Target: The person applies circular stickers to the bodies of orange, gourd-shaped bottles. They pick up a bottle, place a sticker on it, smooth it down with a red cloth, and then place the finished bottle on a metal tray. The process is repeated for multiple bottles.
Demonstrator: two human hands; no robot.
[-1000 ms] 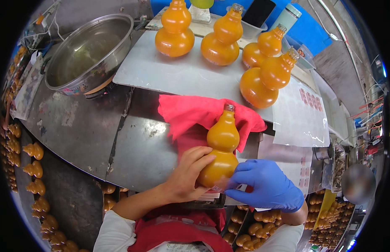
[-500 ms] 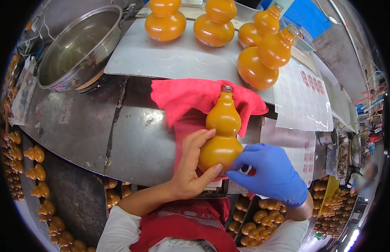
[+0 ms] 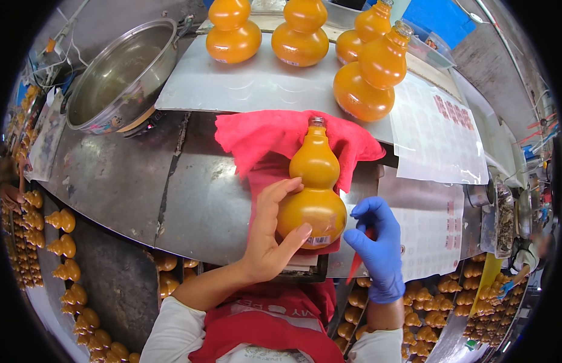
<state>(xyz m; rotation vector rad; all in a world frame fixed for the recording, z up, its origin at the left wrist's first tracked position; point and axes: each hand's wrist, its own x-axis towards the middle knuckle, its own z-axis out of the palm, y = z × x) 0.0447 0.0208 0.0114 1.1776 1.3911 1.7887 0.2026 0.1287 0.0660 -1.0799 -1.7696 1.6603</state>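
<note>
An orange-yellow gourd-shaped bottle (image 3: pixel 317 160) with a clear glass neck lies on a pink-red cloth (image 3: pixel 256 136), its base toward me. A small striped label (image 3: pixel 318 240) and a faint patch show on its lower bulb. My bare left hand (image 3: pixel 275 233) is wrapped along the bottle's left side, thumb near the label. To the right of the bottle, apart from it, is my blue-gloved right hand (image 3: pixel 377 245). Its fingers are curled round a slim red tool (image 3: pixel 354 266) that points down; most of the tool is hidden by the glove.
Several finished-looking gourd bottles (image 3: pixel 377 66) stand on a pale board (image 3: pixel 256 91) at the back. Printed sticker sheets (image 3: pixel 438 139) lie to the right. A large metal pan (image 3: pixel 120 75) sits at the back left. Rows of small gourd bottles (image 3: pixel 64 245) stand below the table.
My right hand has drawn back to the right, away from the bottle's base, uncovering the striped label. My left hand stays on the bottle, which appears slightly lower and further left.
</note>
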